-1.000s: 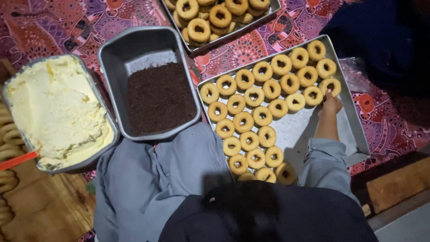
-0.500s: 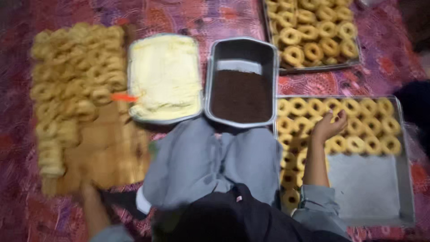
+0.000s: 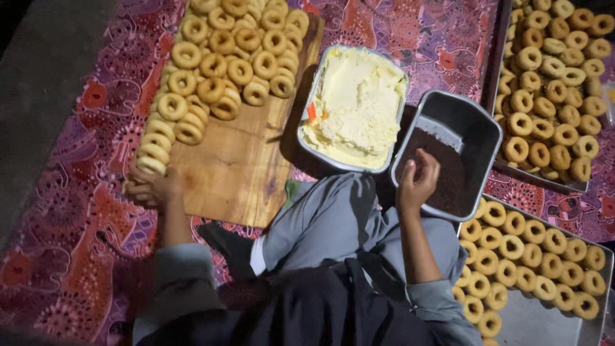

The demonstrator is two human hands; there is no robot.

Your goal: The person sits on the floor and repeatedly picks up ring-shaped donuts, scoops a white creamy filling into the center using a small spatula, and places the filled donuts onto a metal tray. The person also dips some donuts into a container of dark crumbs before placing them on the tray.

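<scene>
Two hands: left hand point(image 3: 152, 186) gripping a ring biscuit point(image 3: 151, 165) at the wooden board point(image 3: 237, 163) edge (fingers partly hidden). Right hand point(image 3: 418, 179) loosely curled, empty, over the chocolate-sprinkle tin point(image 3: 477, 128) right of the board.

- One head-worn view, looking steeply down over the person's lap.
- Close in: wooden board point(image 3: 240, 160) left, doughnut trays point(image 3: 544, 317) right, patterned cloth point(image 3: 83, 211) beneath.

Bare wooden board point(image 3: 240, 166) below the ring pile point(image 3: 221, 64); cream tub point(image 3: 356, 109) and sprinkle pan point(image 3: 477, 122) crowded together alongside.
</scene>
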